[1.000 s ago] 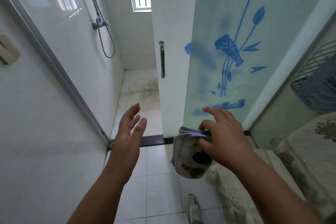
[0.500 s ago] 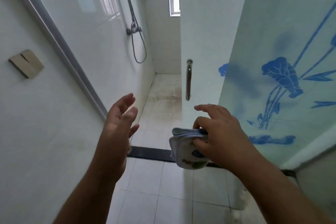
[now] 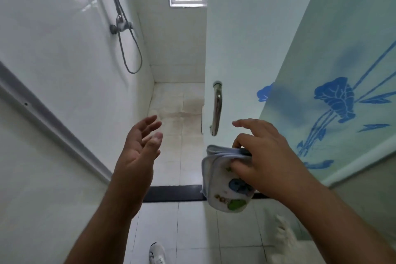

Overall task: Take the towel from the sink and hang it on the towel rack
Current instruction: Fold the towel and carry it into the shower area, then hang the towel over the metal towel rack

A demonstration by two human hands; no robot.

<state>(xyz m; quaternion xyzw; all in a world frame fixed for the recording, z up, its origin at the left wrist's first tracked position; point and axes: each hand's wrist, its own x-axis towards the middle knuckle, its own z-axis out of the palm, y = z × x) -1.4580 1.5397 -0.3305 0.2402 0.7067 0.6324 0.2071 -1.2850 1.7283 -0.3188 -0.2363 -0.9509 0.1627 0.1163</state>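
Note:
A small folded white towel [image 3: 222, 186] with blue and green printed patches hangs from my right hand [image 3: 263, 156], pinched between thumb and fingers at its top fold, index finger stretched forward. My left hand [image 3: 139, 152] is raised beside it, palm turned inward, fingers apart and holding nothing. Both hands are in front of the shower doorway. A vertical chrome bar handle [image 3: 216, 109] is fixed to the glass door just above and left of my right hand. No sink or towel rack is in view.
A frosted glass door with blue flower print [image 3: 334, 103] fills the right side. A shower hose and valve [image 3: 122, 28] hang on the white tiled left wall. A dark threshold strip [image 3: 171, 193] crosses the floor. My white shoe [image 3: 157, 254] shows at the bottom.
The view has swung left and upward, toward the shower opening. The wire basket and counter at the right have left the frame. Both hands keep the same pose, towel still held.

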